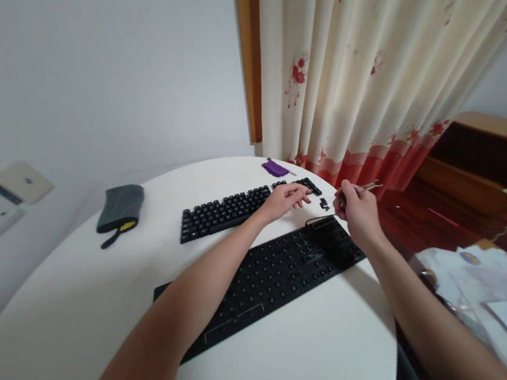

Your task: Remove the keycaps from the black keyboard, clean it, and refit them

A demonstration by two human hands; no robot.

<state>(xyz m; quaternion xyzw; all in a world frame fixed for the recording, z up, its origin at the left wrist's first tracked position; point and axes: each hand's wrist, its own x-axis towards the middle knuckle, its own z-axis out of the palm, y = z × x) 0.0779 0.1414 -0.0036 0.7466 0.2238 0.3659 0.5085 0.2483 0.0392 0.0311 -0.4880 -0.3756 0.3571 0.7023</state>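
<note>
Head view, looking down over a round white counter. Two black keyboards: far keyboard toward the back edge, near keyboard closer to the front, reaching the right edge. Left hand rests on the far keyboard's right end, fingers loosely curled over the keys, gripping nothing that I can make out. Right hand is closed around a thin metal tool, its tip pointing right, past the counter's right edge. One or two loose keycaps lie on the bare counter between the hands; too small to count surely.

Handling, as judged: keycaps look light, hard, smooth plastic, easily flicked away; best pinched by opposite sides. Tool looks stiff and slim, held near its middle.

Also on the counter: one grey pouch with a yellow patch near the back-left edge, one purple item at the back edge.
</note>
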